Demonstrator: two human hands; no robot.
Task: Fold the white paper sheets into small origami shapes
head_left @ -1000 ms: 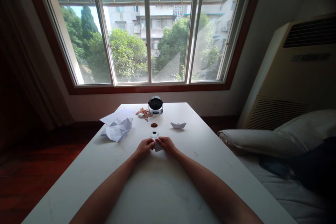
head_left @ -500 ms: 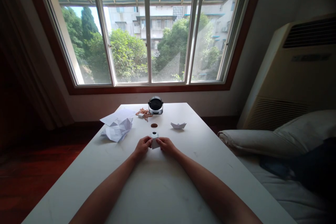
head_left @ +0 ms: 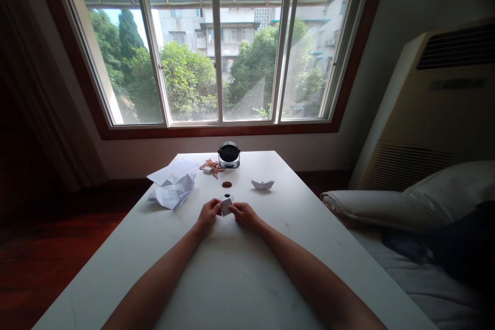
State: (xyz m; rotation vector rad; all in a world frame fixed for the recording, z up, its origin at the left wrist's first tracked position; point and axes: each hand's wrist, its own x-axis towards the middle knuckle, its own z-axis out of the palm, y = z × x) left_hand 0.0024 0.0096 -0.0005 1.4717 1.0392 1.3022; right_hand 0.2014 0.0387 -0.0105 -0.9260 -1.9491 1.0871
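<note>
Over the middle of the white table (head_left: 232, 278), my left hand (head_left: 208, 214) and my right hand (head_left: 243, 214) both pinch a small folded piece of white paper (head_left: 226, 206). The paper stands tilted between my fingertips, just above the tabletop. Right behind it lies a small white round object with a dark centre (head_left: 227, 197), partly hidden by the paper. A finished white paper boat (head_left: 262, 184) sits further back to the right.
Crumpled and flat white paper sheets (head_left: 173, 185) lie at the left. A brown disc (head_left: 227, 184), a tangle of orange cord (head_left: 212, 167) and a small round fan (head_left: 229, 154) sit toward the far edge. A bed with a pillow (head_left: 417, 201) adjoins the table's right side.
Both hands have lifted the folded paper and turned it more upright; it has shifted slightly left and away from me, and now covers part of the round white object.
</note>
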